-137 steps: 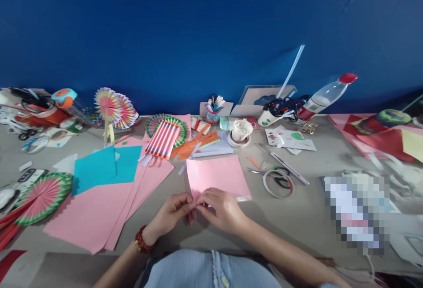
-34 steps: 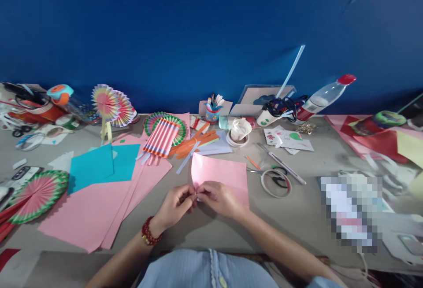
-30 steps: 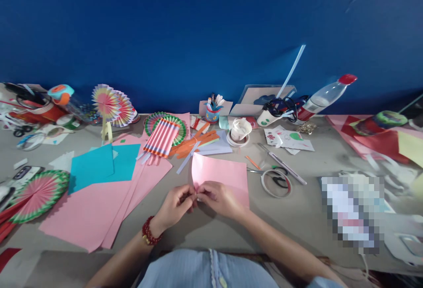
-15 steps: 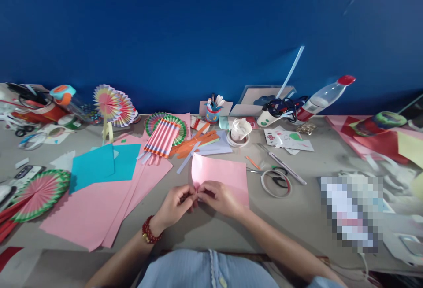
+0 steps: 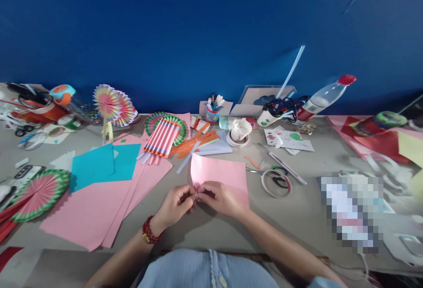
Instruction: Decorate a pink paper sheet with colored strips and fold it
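A pink sheet of paper (image 5: 224, 173) lies in front of me, its left edge curling up off the table. My left hand (image 5: 176, 202), with a red beaded bracelet (image 5: 150, 230) on the wrist, pinches the near left corner of this sheet. Right beside it, my right hand (image 5: 220, 196) pinches the same corner, its forearm coming in from the lower right. The fingertips of both hands meet there and hide the corner itself. Just behind the sheet are orange paper strips (image 5: 194, 145) and pale lilac paper (image 5: 216, 145).
Larger pink sheets (image 5: 86, 211) and teal paper (image 5: 90, 169) lie to the left, near a pleated pink-striped piece (image 5: 162, 136). To the right are a tape roll (image 5: 276, 183), scissors (image 5: 280, 178) and a cutter knife (image 5: 287, 168). A white cup (image 5: 240, 130) and a bottle (image 5: 322, 98) stand at the back.
Almost nothing differs. Both hands stay pinched at the paper's near left corner, and the sheet's raised left edge has shifted very slightly to the left.
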The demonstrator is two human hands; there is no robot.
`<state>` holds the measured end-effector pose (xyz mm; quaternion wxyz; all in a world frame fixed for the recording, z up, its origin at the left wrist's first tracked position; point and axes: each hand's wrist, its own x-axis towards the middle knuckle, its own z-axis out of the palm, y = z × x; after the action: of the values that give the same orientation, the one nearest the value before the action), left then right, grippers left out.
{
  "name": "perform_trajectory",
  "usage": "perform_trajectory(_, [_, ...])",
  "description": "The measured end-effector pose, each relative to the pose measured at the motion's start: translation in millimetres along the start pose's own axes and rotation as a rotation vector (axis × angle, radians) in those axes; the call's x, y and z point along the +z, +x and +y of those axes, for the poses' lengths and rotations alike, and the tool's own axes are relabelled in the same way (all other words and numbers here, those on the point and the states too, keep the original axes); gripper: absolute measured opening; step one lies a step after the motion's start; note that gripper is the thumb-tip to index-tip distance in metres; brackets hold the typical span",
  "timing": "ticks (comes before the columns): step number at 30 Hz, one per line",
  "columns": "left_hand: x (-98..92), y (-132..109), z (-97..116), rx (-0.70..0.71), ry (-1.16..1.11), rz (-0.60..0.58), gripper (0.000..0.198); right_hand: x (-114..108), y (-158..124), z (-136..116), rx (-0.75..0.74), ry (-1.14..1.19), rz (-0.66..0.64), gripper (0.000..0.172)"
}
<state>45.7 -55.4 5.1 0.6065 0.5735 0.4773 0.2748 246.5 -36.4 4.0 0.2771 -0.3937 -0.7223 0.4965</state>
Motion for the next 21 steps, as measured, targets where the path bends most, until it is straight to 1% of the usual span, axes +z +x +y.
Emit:
perform_trajectory(7, [1.3, -0.9, 2.1, -0.002, 0.007, 0.009, 0.011, -1.3, -0.2, 0.4, 0.008, -0.012, -0.008, 0.020])
perform_trajectory(21, [1.3, -0.6, 2.2, 0.009, 0.037, 0.017, 0.011, -0.7, -0.3, 2.6, -0.010, -0.010, -0.001, 0.022])
